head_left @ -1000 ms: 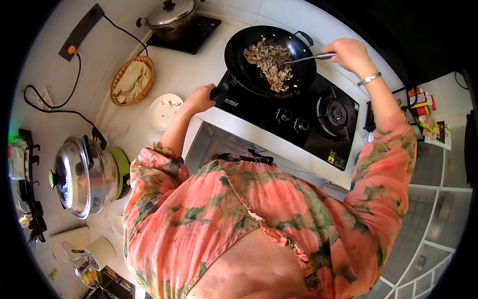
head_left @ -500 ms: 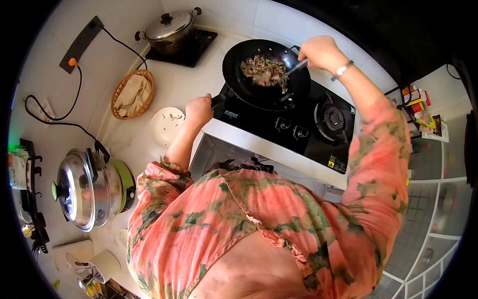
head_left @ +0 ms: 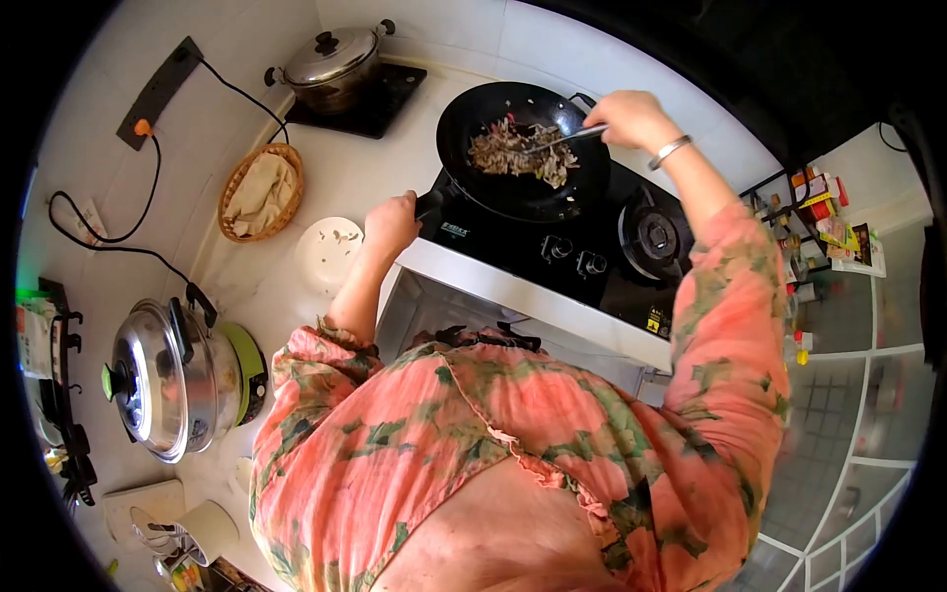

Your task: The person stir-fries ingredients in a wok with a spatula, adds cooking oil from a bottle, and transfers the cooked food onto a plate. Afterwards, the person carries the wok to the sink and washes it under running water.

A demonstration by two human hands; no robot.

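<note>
Glossy stovetop (head_left: 508, 240): round black wok (head_left: 584, 189) holds chopped food (head_left: 518, 156); left hand (head_left: 393, 224) grips its handle (head_left: 429, 203), right hand (head_left: 633, 118) a metal utensil (head_left: 575, 136).

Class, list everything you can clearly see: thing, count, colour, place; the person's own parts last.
Wok: one, black, on stove
Stove: one, black, upper middle
Food: one heap, brownish, in wok
Utensil: one, grey, in the food
Lidded pot: one, silver, upper left
Hotplate: one, black, under lidded pot
Basket: one, brown, left of wok
Cloth: one, beige, in basket
Plate: one, white, left of stove
Cooker: one, silver-green, left
Socket strip: one, dark, upper left
Packets: several, mixed colours, far right
Floral top: one, pink-green, lower middle
Bracelet: one, silver, right of wok
Left hand: one, bare, on wok handle
Right hand: one, bare, on utensil
</note>
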